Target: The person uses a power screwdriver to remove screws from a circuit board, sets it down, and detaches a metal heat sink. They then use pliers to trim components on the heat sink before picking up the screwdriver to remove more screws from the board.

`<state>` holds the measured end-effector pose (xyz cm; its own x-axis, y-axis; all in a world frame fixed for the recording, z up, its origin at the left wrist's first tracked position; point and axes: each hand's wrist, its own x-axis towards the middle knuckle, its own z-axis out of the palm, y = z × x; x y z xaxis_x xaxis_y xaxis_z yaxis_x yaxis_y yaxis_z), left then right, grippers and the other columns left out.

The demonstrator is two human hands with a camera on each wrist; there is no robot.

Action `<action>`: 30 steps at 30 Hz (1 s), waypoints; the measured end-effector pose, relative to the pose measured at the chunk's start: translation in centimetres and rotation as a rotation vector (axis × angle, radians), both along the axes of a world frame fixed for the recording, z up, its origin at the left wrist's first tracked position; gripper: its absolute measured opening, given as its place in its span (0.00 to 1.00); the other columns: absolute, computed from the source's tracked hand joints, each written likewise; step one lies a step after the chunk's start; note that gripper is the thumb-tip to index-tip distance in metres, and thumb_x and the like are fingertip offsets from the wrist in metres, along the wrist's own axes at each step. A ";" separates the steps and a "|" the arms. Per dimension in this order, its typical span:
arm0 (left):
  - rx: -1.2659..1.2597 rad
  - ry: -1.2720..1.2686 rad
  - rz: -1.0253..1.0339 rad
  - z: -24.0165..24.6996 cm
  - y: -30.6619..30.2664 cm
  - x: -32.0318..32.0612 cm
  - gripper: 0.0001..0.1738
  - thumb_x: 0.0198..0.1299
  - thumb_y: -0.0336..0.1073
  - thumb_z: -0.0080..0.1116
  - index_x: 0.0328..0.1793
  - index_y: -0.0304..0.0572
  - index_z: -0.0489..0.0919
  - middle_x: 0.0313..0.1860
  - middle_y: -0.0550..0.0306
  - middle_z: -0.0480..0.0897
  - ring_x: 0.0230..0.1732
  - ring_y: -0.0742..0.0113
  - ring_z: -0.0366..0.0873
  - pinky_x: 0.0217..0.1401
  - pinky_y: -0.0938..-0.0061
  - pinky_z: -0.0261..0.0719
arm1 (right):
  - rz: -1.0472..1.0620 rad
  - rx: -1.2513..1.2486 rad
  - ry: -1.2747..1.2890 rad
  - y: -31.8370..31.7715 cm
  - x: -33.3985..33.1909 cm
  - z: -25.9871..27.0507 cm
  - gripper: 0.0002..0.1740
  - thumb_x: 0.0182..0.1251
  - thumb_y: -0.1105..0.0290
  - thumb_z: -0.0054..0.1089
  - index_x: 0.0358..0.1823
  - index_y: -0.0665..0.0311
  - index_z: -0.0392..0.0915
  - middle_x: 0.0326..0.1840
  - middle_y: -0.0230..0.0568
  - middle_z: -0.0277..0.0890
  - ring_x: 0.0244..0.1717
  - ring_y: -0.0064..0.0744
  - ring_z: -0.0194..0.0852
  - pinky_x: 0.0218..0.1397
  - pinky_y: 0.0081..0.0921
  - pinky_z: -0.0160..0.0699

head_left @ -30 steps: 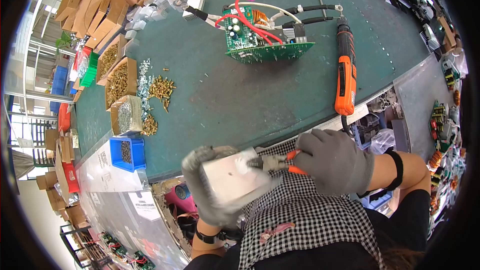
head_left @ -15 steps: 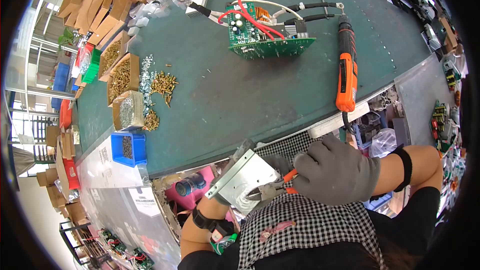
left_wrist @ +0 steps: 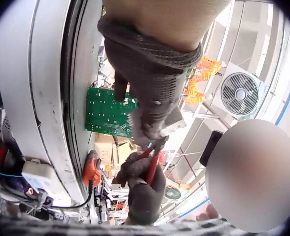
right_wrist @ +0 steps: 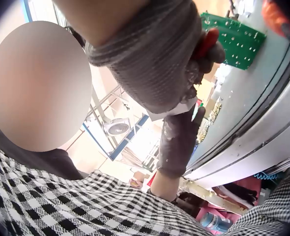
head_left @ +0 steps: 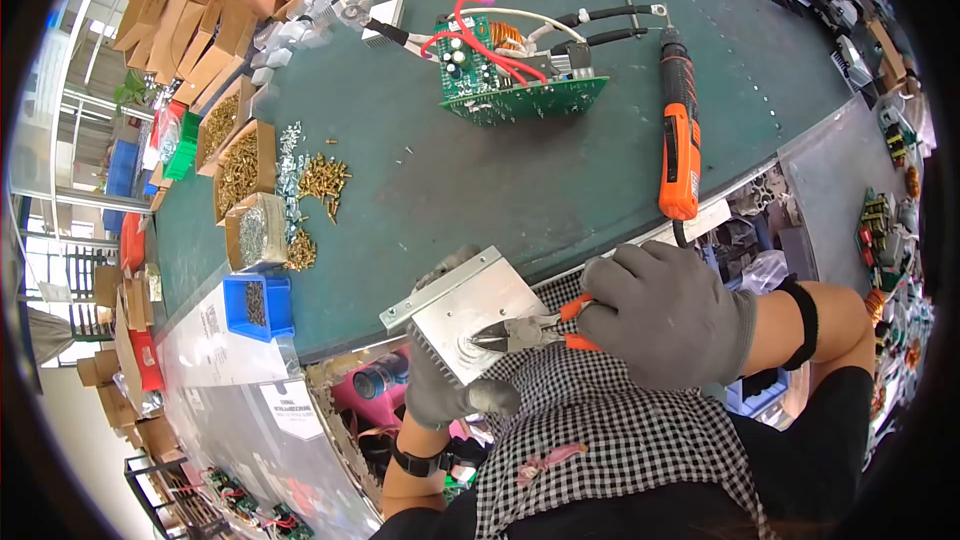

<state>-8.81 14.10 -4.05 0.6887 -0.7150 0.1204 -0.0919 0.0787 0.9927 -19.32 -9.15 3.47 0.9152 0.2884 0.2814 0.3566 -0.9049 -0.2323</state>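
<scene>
My gloved left hand (head_left: 432,392) holds a silver aluminium heat sink (head_left: 485,300) over my lap, its flat face up. Fins show along its lower left edge, and a raised lip with holes runs along the upper left. Most of the left fingers are hidden beneath it. In my gloved right hand (head_left: 668,318) I grip diagonal pliers (head_left: 535,332) by their orange-red handles (left_wrist: 153,169). The pliers' tip lies at a round, swirled mark (head_left: 476,345) on the heat sink's face. From the right wrist view, the right glove covers much of the pliers.
On the green table (head_left: 400,190) stands a green circuit board (head_left: 525,100) with red and black cables. An orange power screwdriver (head_left: 680,155) lies to its right. Brass screws (head_left: 325,180), open boxes of screws (head_left: 240,170) and a blue bin (head_left: 258,307) sit at left.
The heat sink has turned and shifted in my left hand, coming from a blur to a steady flat-face-up pose. The pliers stay in my right hand, their tip still over the heat sink's face.
</scene>
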 end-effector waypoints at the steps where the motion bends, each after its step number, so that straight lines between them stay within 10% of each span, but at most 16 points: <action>1: 0.032 -0.003 0.046 -0.7 0.3 -0.3 0.47 0.56 0.51 0.63 0.74 0.35 0.53 0.68 0.41 0.66 0.66 0.52 0.69 0.67 0.58 0.71 | 0.001 0.005 0.012 0.1 0.0 0.1 0.10 0.46 0.62 0.59 0.28 0.58 0.79 0.32 0.33 0.68 0.34 0.29 0.74 0.31 0.24 0.74; 4: 0.088 -0.089 0.099 -1.0 -0.3 -0.5 0.43 0.61 0.56 0.51 0.73 0.33 0.54 0.66 0.43 0.69 0.63 0.54 0.72 0.65 0.58 0.73 | 0.005 0.047 0.011 0.3 0.1 0.1 0.10 0.41 0.65 0.60 0.27 0.59 0.77 0.33 0.34 0.69 0.33 0.31 0.73 0.29 0.26 0.74; 7: -0.051 0.331 0.095 1.7 -1.2 -1.1 0.69 0.39 0.77 0.64 0.75 0.33 0.51 0.67 0.45 0.68 0.67 0.56 0.68 0.68 0.62 0.68 | 0.020 0.111 -0.025 0.4 -0.1 -0.2 0.14 0.31 0.68 0.62 0.25 0.61 0.74 0.33 0.37 0.70 0.31 0.33 0.72 0.25 0.28 0.71; 12: -0.036 0.611 0.047 4.7 -1.8 -1.6 0.72 0.36 0.77 0.66 0.75 0.30 0.51 0.66 0.45 0.68 0.63 0.57 0.72 0.64 0.62 0.73 | 0.030 0.126 -0.030 0.2 -0.1 -0.1 0.14 0.33 0.67 0.62 0.25 0.62 0.74 0.33 0.37 0.70 0.31 0.33 0.72 0.26 0.28 0.72; 17: -0.011 0.791 0.166 4.7 -1.7 -2.2 0.58 0.55 0.79 0.34 0.69 0.26 0.64 0.56 0.38 0.76 0.51 0.50 0.79 0.49 0.63 0.82 | 0.000 -0.043 -0.004 0.1 -0.1 0.0 0.10 0.47 0.63 0.58 0.31 0.58 0.79 0.33 0.34 0.69 0.35 0.30 0.74 0.34 0.25 0.75; 21: -0.366 1.550 -0.064 3.5 -0.8 -1.3 0.46 0.59 0.74 0.38 0.56 0.32 0.74 0.40 0.51 0.81 0.41 0.57 0.78 0.39 0.66 0.79 | 0.037 -0.096 -0.041 -0.6 0.0 -0.2 0.10 0.47 0.62 0.58 0.29 0.58 0.79 0.34 0.35 0.71 0.34 0.30 0.74 0.33 0.26 0.74; 28: -0.375 1.581 -0.121 2.2 -2.0 -0.2 0.48 0.63 0.74 0.34 0.66 0.33 0.69 0.60 0.38 0.76 0.57 0.48 0.77 0.59 0.57 0.79 | 0.011 -0.103 -0.168 -0.8 0.0 -1.3 0.09 0.38 0.65 0.60 0.21 0.59 0.73 0.32 0.35 0.70 0.30 0.30 0.69 0.30 0.28 0.69; 30: 0.004 0.870 0.100 1.1 -1.2 0.0 0.58 0.56 0.81 0.30 0.74 0.34 0.55 0.63 0.39 0.72 0.64 0.50 0.71 0.67 0.59 0.71 | -0.017 -0.106 -0.141 -0.8 -0.2 -1.3 0.09 0.38 0.65 0.60 0.22 0.59 0.73 0.32 0.35 0.70 0.30 0.31 0.70 0.30 0.28 0.70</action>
